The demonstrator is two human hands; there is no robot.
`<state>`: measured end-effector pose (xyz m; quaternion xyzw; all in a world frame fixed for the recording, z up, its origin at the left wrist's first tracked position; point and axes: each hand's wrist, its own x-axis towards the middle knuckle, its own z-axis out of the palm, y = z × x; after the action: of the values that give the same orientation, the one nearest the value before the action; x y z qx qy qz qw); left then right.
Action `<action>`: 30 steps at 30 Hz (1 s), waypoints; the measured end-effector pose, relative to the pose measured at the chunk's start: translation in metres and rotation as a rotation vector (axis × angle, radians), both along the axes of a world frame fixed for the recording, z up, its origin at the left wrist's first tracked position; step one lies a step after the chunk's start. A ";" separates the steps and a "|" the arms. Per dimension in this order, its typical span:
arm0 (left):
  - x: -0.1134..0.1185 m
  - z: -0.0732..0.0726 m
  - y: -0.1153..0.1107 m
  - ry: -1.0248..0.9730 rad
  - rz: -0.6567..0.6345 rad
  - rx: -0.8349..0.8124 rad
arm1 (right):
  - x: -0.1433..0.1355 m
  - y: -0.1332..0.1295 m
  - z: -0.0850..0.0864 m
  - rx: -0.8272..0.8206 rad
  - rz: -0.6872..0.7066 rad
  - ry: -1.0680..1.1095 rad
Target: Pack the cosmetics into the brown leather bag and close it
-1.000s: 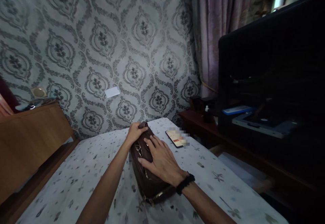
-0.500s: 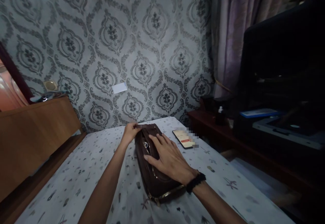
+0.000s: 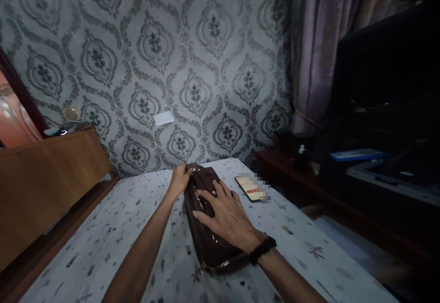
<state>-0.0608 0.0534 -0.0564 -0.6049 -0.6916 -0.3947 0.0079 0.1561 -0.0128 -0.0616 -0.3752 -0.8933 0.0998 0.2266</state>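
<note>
So the brown bag (image 3: 209, 223) lies lengthwise on the patterned bedsheet (image 3: 113, 229), far end pointing at the wallpapered wall. The left hand (image 3: 181, 179) is clamped on that far end, fingers wrapped over the top corner right where the zipper line runs out. The right hand (image 3: 225, 213) isn't gripping anything, it's just spread flat on the bag's upper side, palm down, fingertips next to the zipper (image 3: 199, 200). Looks to me like the zip is being worked.

My two cents on doing this well: keep the far-end pinch firm so the fabric along the zipper stays taut, and let the flat hand pin the body so it doesn't skid on the sheet. Pull the slider straight along the teeth, not upward, or the soft leather bunches. Phone (image 3: 250, 188) sits just beyond the flat hand's fingertips, not touching the bag, so watch the elbow swing.
</note>
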 end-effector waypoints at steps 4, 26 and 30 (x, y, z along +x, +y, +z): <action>0.004 -0.003 -0.005 -0.005 -0.014 0.007 | 0.000 0.001 -0.003 0.014 0.001 0.025; 0.019 -0.063 -0.046 -0.447 -0.206 0.176 | 0.007 0.012 -0.007 -0.065 0.008 0.100; 0.038 -0.074 -0.040 -0.532 -0.148 0.253 | 0.004 0.015 -0.013 -0.010 0.016 0.157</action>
<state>-0.0229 0.0132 -0.1301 -0.5233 -0.5687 -0.6218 -0.1269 0.1600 0.0026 -0.0749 -0.3601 -0.8752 0.1352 0.2934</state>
